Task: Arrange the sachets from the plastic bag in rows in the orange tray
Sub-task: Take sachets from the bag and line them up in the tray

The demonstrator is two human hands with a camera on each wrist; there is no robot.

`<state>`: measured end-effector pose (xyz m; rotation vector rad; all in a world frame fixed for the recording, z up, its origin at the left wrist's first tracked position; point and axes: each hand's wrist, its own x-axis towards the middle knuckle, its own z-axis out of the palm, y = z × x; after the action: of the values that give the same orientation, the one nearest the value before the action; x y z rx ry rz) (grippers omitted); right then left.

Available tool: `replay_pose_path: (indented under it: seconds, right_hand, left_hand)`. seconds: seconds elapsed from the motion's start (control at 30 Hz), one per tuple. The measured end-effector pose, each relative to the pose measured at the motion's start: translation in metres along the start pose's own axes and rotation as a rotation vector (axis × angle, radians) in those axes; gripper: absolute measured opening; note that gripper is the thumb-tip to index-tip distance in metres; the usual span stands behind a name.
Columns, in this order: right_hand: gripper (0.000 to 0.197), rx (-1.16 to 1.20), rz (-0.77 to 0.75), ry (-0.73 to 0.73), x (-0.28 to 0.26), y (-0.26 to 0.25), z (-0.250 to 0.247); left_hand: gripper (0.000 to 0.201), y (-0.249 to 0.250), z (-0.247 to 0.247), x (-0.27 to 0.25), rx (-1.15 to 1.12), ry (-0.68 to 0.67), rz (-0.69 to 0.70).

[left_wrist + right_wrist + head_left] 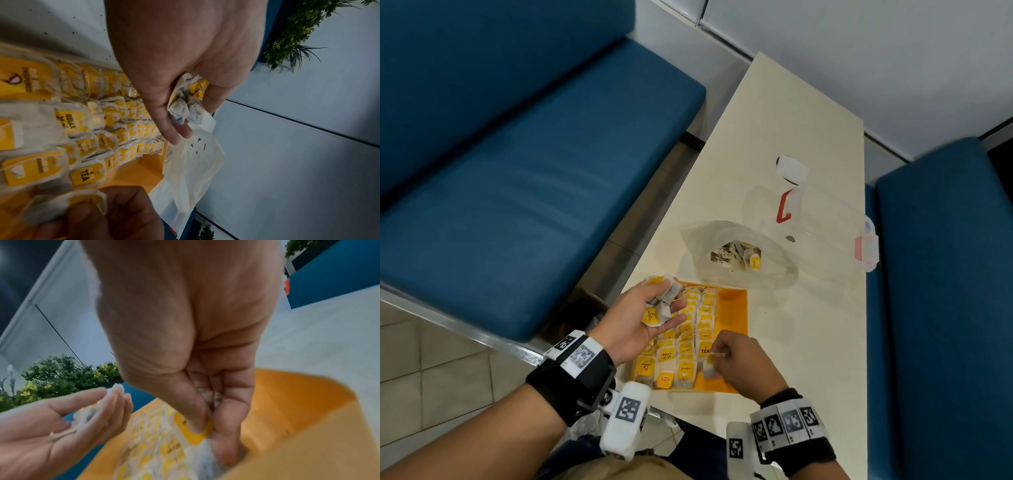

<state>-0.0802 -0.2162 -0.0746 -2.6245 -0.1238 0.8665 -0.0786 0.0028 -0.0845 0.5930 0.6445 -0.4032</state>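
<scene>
**Both hands busy over the orange tray**

Your left hand (640, 317) sits palm-up at the lower centre of the head view, above the tray's left edge, fingers loosely cupped round a small heap of sachets (659, 303). In the left wrist view the same crumpled bundle (186, 104) lies between your fingers and palm.

Your right hand (739, 359) is lower and to the right, thumb and fingers pinched together on a single sachet (709, 366) by its yellow tag. In the right wrist view your thumb presses that tag (197, 431) and the bag hangs down inside the tray, just beside its right wall.

The orange tray (736, 308) lies on the cream surface (808, 130) near its lower edge. Rows of yellow-tagged sachets (695, 329) fill its left and middle; the right strip shows bare orange floor.

The plastic bag (739, 253) lies just above the tray, touching its top edge, mouth open, with more sachets inside. A clear container with a red clip (787, 202) sits above the bag.
</scene>
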Motion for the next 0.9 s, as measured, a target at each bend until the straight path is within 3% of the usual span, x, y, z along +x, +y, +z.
replay_pose_path:
  seconds: [0.23,0.53,0.9]
  right_hand:
    - [0.019,0.005,0.133,0.0,0.017,0.004,0.028]
    - [0.016,-0.056,0.122,0.113,0.016,0.0,0.04]
    - [0.014,0.104,0.119,0.226,0.028,-0.008,0.045]
  left_hand:
    - [0.034,0.001,-0.001,0.001,0.013,0.004,-0.008]
    - [0.032,0.003,-0.001,0.003,0.031,0.006,-0.016]
    - [0.034,0.012,-0.003,0.006,0.065,0.029,-0.014]
